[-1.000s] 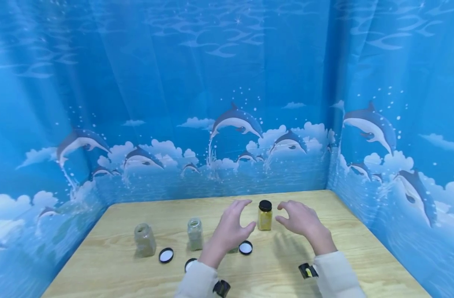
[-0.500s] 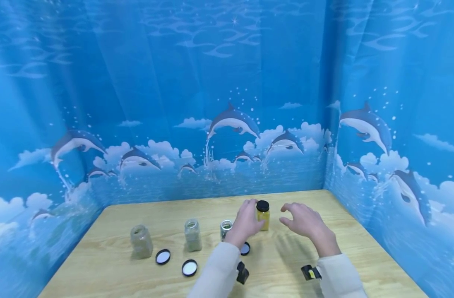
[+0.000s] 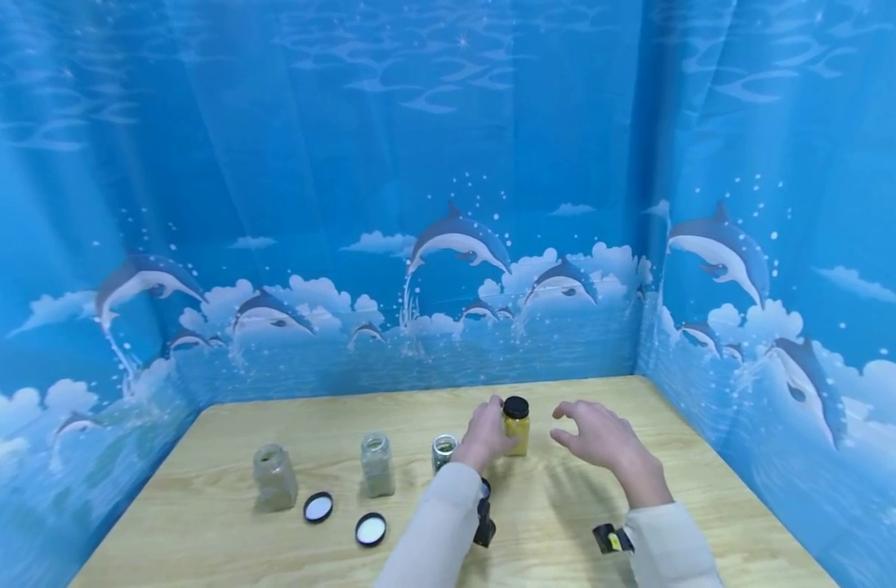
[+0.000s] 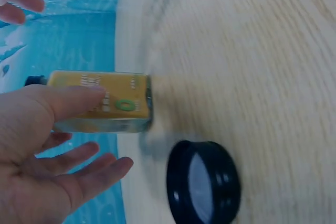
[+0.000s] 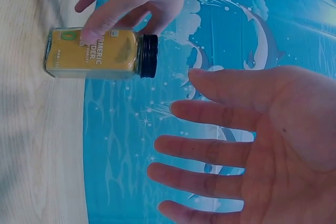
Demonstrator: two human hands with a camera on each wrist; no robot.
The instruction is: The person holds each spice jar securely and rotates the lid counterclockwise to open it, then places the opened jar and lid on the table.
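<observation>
A square glass jar of turmeric powder (image 5: 113,51) with a black lid stands upright on the table. My left hand (image 3: 486,434) is at its left side. In the left wrist view the thumb (image 4: 79,100) lies across the label, while the other fingers spread loosely beside the jar; whether they press on it is unclear. My right hand (image 3: 598,437) hovers to the right of the jar, apart from it, fingers spread and holding nothing. Next to the left hand stands an uncapped jar (image 3: 443,452) with dark green contents, partly hidden by the left arm.
Two more uncapped glass jars, one in the middle (image 3: 377,469) and one farther left (image 3: 274,482), stand on the wooden table (image 3: 198,531). Black lids (image 3: 318,508) lie upturned in front, one partly behind the left wrist. A blue dolphin curtain (image 3: 330,204) borders the table.
My left hand has moved right and forward to the side of the turmeric jar, uncovering the green-filled jar. The right hand has barely moved. The head view has shifted slightly.
</observation>
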